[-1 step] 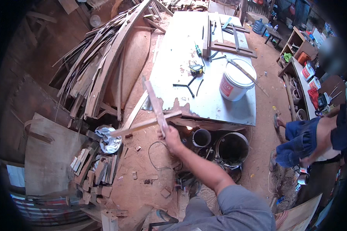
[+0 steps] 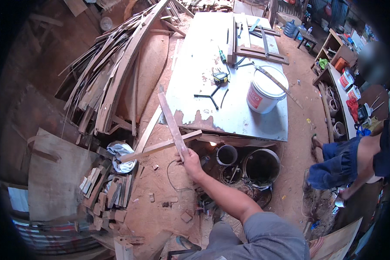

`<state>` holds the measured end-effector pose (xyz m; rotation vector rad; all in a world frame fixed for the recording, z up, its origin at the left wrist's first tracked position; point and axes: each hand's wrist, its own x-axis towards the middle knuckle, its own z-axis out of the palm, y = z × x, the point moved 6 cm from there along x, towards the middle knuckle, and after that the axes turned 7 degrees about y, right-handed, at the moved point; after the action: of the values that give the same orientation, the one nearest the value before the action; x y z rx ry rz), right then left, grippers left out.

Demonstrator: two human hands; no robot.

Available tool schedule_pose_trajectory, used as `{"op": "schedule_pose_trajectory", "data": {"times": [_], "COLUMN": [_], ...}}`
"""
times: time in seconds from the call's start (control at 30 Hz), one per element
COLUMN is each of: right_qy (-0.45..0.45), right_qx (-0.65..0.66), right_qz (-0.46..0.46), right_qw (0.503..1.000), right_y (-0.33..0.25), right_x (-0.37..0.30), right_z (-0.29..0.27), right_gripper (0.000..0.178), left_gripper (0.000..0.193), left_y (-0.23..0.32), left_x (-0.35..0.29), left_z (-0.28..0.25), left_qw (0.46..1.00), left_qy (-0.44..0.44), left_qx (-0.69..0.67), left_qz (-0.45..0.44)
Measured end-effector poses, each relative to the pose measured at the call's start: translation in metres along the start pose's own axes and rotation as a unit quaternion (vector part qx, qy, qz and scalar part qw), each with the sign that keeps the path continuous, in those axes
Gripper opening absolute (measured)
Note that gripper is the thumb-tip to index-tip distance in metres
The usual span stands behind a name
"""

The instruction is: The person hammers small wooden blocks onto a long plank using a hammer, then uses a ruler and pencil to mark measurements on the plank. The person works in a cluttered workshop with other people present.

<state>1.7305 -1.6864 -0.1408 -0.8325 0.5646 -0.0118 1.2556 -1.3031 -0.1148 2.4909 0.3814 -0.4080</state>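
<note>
My left hand (image 2: 190, 164) is closed round the near end of a reddish wooden strip (image 2: 170, 118), which points up and away over the table's near left corner. A paler wooden stick (image 2: 158, 146) crosses that strip just beyond my fingers; whether the two are joined, I cannot tell. Low at the right, the fingers of my right hand (image 2: 317, 246) lie over a wooden board (image 2: 340, 240). My shirt hides the rest of that hand.
A white table (image 2: 188, 65) bears a lidded bucket (image 2: 264, 104), tape measure (image 2: 220, 78), screwdriver (image 2: 222, 56) and wooden frame (image 2: 258, 53). Underneath stand dark buckets (image 2: 261, 167). Timber (image 2: 112, 78) is stacked left, above wood offcuts (image 2: 112, 190). A person in blue shorts (image 2: 338, 164) stands at the right.
My left hand has lowered slightly, and both crossed wooden pieces have shifted down and left with it. The other person's leg and hand have moved. My right hand stays put.
</note>
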Motion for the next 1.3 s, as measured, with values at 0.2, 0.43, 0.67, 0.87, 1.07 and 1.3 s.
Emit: {"op": "schedule_pose_trajectory", "data": {"times": [0.2,0.43,0.67,0.87,1.07,1.3], "right_qy": [0.046,0.105,0.297,0.336,0.385,0.383], "right_qx": [-0.090,-0.664,-0.511,-0.555,-0.561,-0.434], "right_qz": [-0.116,-0.123,-0.383,-0.356,-0.324,-0.431], "right_qw": [0.988,0.730,0.710,0.673,0.658,0.693], "right_y": [-0.055,-0.146,-0.296,-0.299,-0.274,-0.392], "right_x": [0.066,0.150,0.278,0.331,0.330,0.349], "right_z": [-0.031,-0.081,-0.133,-0.168,-0.144,-0.239], "right_gripper": [0.039,0.077,0.031,0.040,0.031,0.024], "left_gripper": [0.052,0.056,0.051,0.047,0.045,0.042], "left_y": [0.019,-0.007,-0.017,-0.029,-0.034,-0.119], "left_x": [0.006,-0.019,-0.030,-0.052,-0.115,-0.107], "left_z": [-0.011,-0.005,-0.019,-0.030,-0.048,-0.004], "left_qw": [0.999,0.990,0.980,0.958,0.920,0.889], "left_qy": [-0.011,-0.019,0.021,0.052,0.105,0.284], "left_qx": [-0.014,0.007,0.017,0.034,0.050,0.025], "left_qz": [-0.032,-0.138,-0.195,-0.281,-0.374,-0.358]}}
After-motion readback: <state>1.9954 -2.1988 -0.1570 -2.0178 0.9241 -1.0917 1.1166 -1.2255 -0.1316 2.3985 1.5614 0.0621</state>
